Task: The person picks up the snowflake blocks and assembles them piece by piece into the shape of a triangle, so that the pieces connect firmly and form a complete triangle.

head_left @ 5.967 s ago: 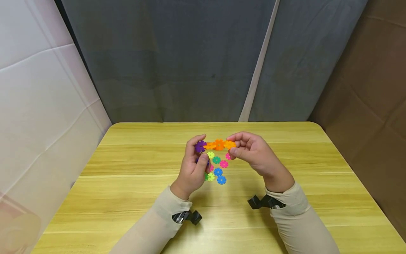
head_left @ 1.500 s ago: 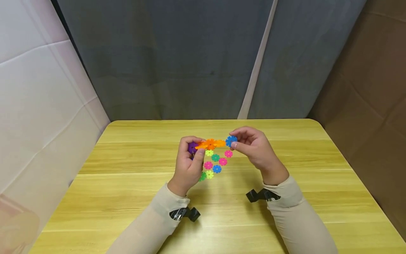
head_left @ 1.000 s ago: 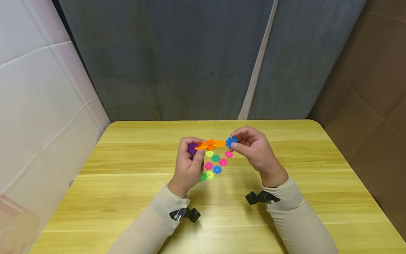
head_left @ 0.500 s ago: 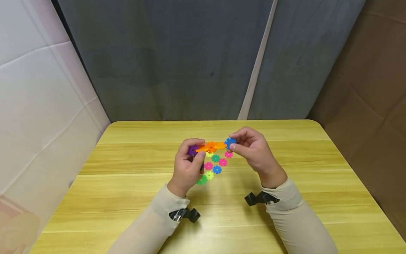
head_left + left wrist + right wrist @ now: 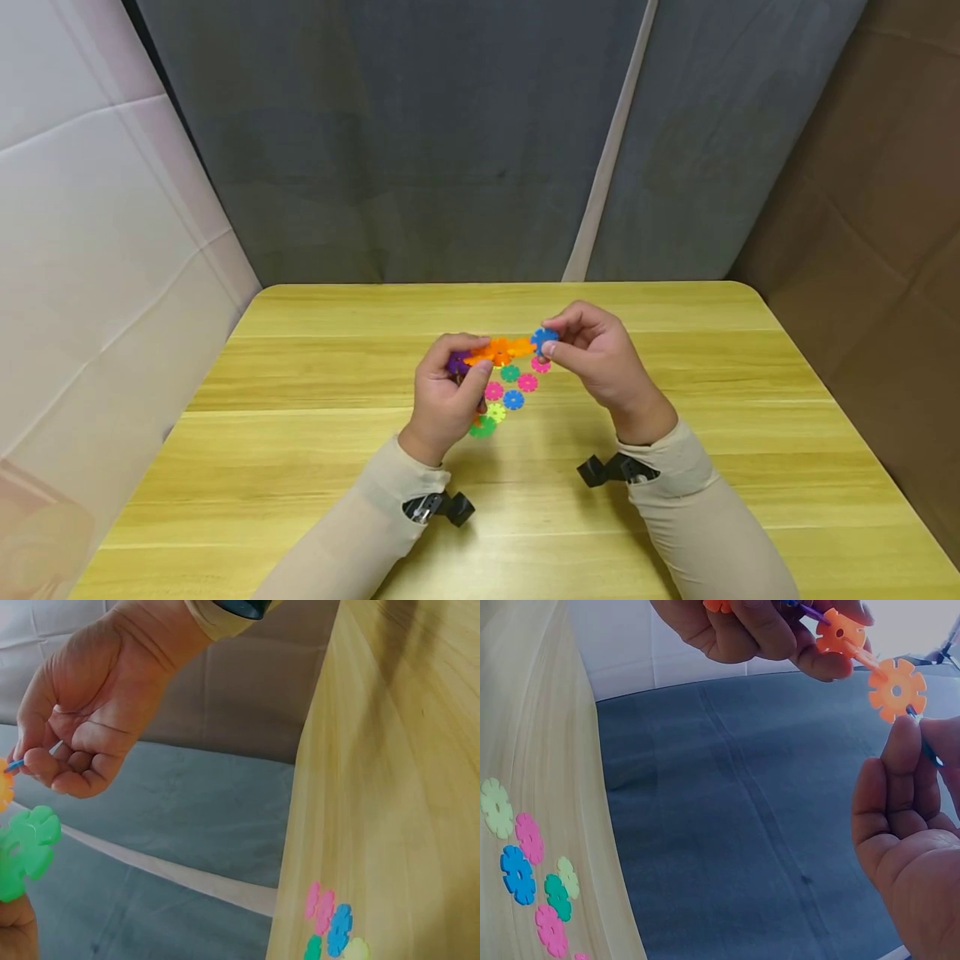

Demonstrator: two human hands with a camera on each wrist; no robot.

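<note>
- Landmark: wooden table (image 5: 300,467).
- Our left hand (image 5: 446,400) grips the joined chain (image 5: 495,350) of snowflake discs, held above the table's middle: purple end inside the fingers, orange discs pointing toward the other hand.
- Our right hand (image 5: 600,358) pinches a blue disc (image 5: 544,338) between thumb and fingertips, its edge against the chain's outermost orange disc.
- Loose discs (image 5: 512,390) (pink, teal, blue, yellow-green, green) lie flat on the table below the chain.
- Judged step: slotting the blue disc onto the chain's end. We cannot tell whether it is seated.
- Next move calls for notch-to-notch alignment, then a firm push with the chain held steady.
</note>
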